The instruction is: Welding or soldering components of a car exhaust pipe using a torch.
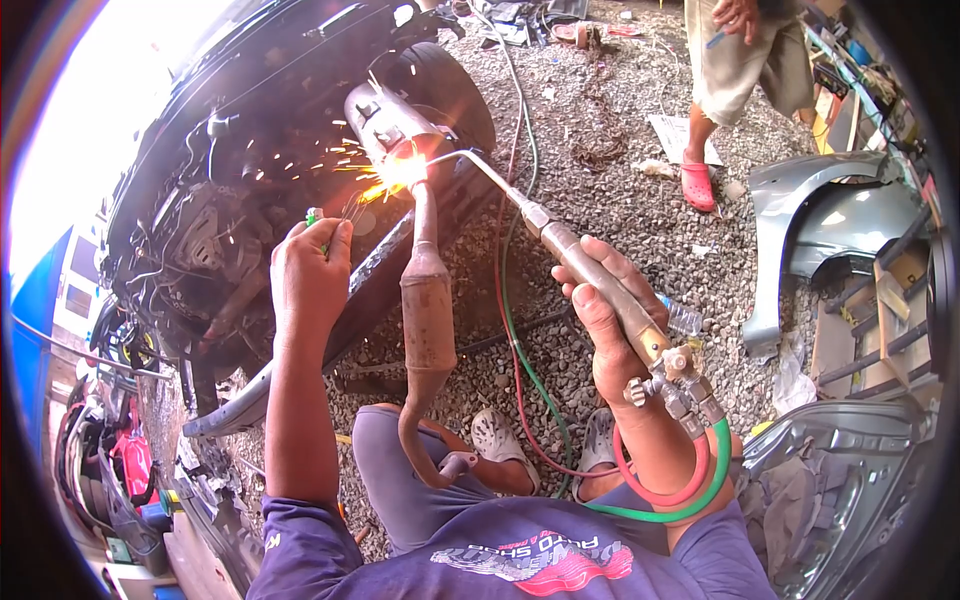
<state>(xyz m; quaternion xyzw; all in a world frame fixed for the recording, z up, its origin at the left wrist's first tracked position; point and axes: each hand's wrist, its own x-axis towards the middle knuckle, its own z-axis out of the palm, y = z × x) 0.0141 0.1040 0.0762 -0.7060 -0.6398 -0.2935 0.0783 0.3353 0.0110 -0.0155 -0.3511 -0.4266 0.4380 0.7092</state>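
My right hand [610,305] is wrapped round the body of a gas torch [585,255], whose thin bent neck reaches up and left. At its tip a bright glow with flying sparks covers the joint between an exhaust pipe [425,220] and a silver muffler [385,120]. The pipe carries a rusty canister [428,320] and curves down between my knees. To the left of the pipe, my left hand [315,265] is closed on a small green thing with a metal top [315,215], which looks like a lighter. Glare hides the joint itself.
Red hose [517,370] and green hose [537,375] run from the torch over gravel. A dark car body [240,150] with a wheel [450,90] stands at left. Another person's leg in a red clog [698,187] is far right, near a grey fender [780,220].
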